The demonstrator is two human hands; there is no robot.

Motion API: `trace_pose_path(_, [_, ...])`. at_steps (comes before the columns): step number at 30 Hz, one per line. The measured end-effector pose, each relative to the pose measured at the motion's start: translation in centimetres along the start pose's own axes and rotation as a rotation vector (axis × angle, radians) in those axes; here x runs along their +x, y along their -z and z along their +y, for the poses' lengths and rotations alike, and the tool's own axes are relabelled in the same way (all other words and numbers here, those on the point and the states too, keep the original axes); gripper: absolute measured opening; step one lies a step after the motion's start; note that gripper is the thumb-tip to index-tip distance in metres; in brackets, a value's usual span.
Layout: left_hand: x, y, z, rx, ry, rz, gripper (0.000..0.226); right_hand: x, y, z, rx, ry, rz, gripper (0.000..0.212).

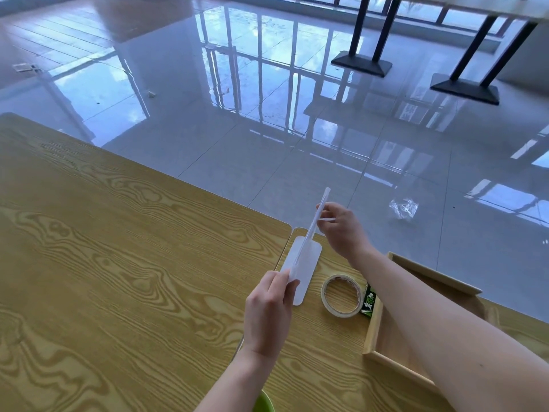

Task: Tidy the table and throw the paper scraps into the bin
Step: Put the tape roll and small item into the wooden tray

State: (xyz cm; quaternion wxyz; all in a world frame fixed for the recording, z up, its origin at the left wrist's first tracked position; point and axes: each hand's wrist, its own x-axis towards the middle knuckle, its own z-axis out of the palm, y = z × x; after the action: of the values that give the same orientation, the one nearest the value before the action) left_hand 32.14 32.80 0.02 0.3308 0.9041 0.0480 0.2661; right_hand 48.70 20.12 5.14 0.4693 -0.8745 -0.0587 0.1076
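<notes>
Over the wooden table (118, 248), both hands hold a pale translucent sheet (306, 263) with rounded corners. My left hand (269, 316) pinches its near end. My right hand (341, 230) grips a thin clear strip (319, 209) that rises edge-on from the sheet's far end. The sheet hovers above the gap between two tabletops. No bin is in view.
A roll of tape (341, 295) lies flat right of the sheet, a small green packet (369, 301) beside it. A shallow wooden tray (383, 331) sits under my right forearm. A green object (263, 402) peeks at the bottom edge. Crumpled clear plastic (404, 208) lies on the glossy floor.
</notes>
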Motion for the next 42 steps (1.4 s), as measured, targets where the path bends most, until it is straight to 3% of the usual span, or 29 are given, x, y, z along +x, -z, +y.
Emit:
trace_pose_path(6, [0.0, 0.0, -0.2, -0.007, -0.003, -0.007, 0.017, 0.0, 0.2, 0.1, 0.004, -0.005, -0.009, 0.029])
trace_pose_path(13, [-1.5, 0.7, -0.5, -0.053, 0.202, -0.158, 0.041, -2.9, 2.6, 2.0, -0.068, -0.029, 0.015, 0.034])
trace_pose_path(16, [-3.3, 1.5, -0.6, -0.043, 0.364, -0.168, 0.030, -6.5, 4.7, 4.7, -0.104, -0.064, 0.040, 0.031])
trace_pose_path(18, [-4.4, 1.8, -0.2, 0.003, 0.382, -0.199, 0.014, -9.1, 5.9, 6.8, -0.173, -0.085, 0.088, 0.027])
trace_pose_path(22, [-5.3, 0.8, 2.5, 0.032, 0.199, -0.420, 0.005, -13.0, 7.3, 9.9, -0.276, -0.116, 0.126, 0.022])
trace_pose_path(26, [-3.8, -3.2, 5.1, 0.146, -0.016, -0.629, 0.023, -13.2, 7.2, 10.6, -0.403, -0.030, 0.120, 0.029])
trace_pose_path(29, [-2.5, -6.1, 5.9, 0.298, -0.068, -0.687, 0.021, -11.9, 6.3, 10.3, -0.639, 0.074, -0.002, 0.041])
trace_pose_path(34, [-1.9, -8.0, 5.4, 0.415, -0.087, -0.768, 0.012, -9.4, 5.1, 9.9, -1.010, 0.156, -0.166, 0.037])
trace_pose_path(39, [-1.6, -8.5, 4.9, 0.427, -0.111, -0.768, 0.004, -7.9, 4.6, 10.5, -1.181, 0.126, -0.273, 0.053])
trace_pose_path(42, [-1.4, -8.9, 4.7, 0.431, -0.166, -0.752, 0.007, -7.7, 4.3, 10.8, -1.167, 0.132, -0.278, 0.049])
